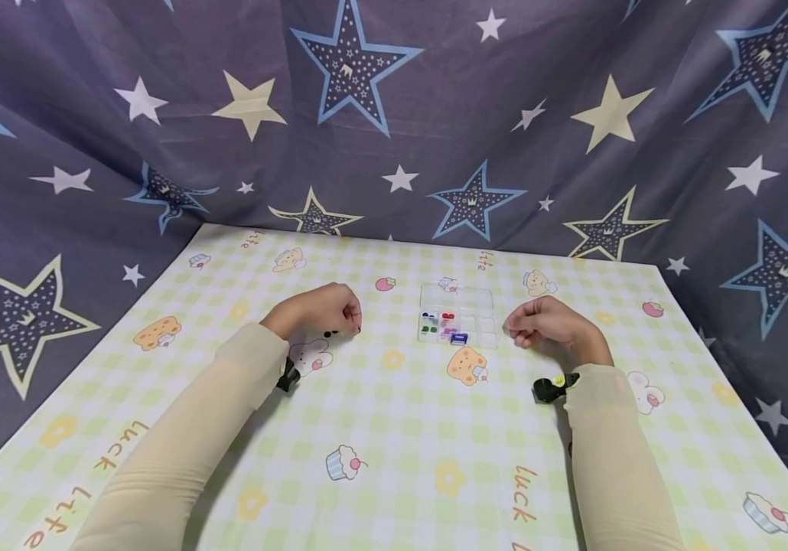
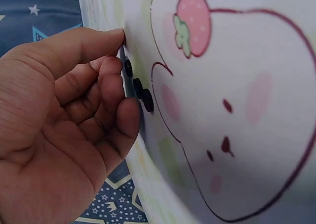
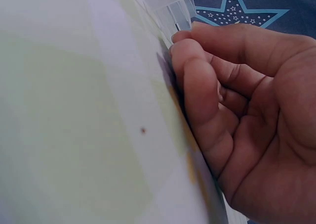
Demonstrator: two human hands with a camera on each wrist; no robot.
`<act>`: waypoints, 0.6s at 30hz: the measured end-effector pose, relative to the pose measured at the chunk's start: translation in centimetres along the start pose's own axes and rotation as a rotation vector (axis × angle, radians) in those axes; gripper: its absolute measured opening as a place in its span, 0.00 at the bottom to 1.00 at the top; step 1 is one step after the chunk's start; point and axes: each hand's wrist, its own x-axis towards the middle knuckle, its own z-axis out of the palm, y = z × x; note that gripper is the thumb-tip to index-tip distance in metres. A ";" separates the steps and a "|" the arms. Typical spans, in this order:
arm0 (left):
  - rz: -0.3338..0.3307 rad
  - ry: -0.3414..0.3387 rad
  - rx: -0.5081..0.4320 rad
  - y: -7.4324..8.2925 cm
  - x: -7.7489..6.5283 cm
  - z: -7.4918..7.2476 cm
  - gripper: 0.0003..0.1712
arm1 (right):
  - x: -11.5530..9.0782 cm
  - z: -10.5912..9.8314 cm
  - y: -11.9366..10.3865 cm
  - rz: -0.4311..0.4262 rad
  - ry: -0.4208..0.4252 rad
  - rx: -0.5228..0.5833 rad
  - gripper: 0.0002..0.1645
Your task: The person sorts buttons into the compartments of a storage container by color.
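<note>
My left hand (image 1: 330, 308) is low over the left-middle of the table, fingers curled and thumb tip down near the cloth. Small round black pieces (image 2: 147, 100) lie under its fingers; in the left wrist view one sits just below the fingertips. I cannot tell whether those fingertips pinch a piece. My right hand (image 1: 547, 321) rests loosely curled beside the right edge of a clear compartment box (image 1: 483, 325), with nothing visible between its fingers. The box lies with its lid (image 1: 459, 297) folded back. Blue pieces (image 1: 428, 314), green pieces (image 1: 429, 329), red pieces (image 1: 447, 315) and pink pieces (image 1: 446, 331) sit in separate compartments.
A small blue-purple block (image 1: 459, 338) shows at the box's front edge. The table (image 1: 394, 428) wears a green-and-white checked cloth with printed cartoons. Behind it hangs a dark curtain (image 1: 394, 99) with stars. Each wrist carries a black camera (image 1: 549, 389).
</note>
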 end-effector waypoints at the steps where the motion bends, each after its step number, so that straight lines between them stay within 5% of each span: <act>1: 0.001 -0.004 0.001 0.0 0.0 0.0 0.03 | 0.0 0.0 0.0 -0.003 -0.002 -0.002 0.16; 18: -0.008 -0.040 0.026 0.5 -0.1 -0.4 0.04 | 0.0 -0.1 0.1 -0.006 -0.007 -0.002 0.15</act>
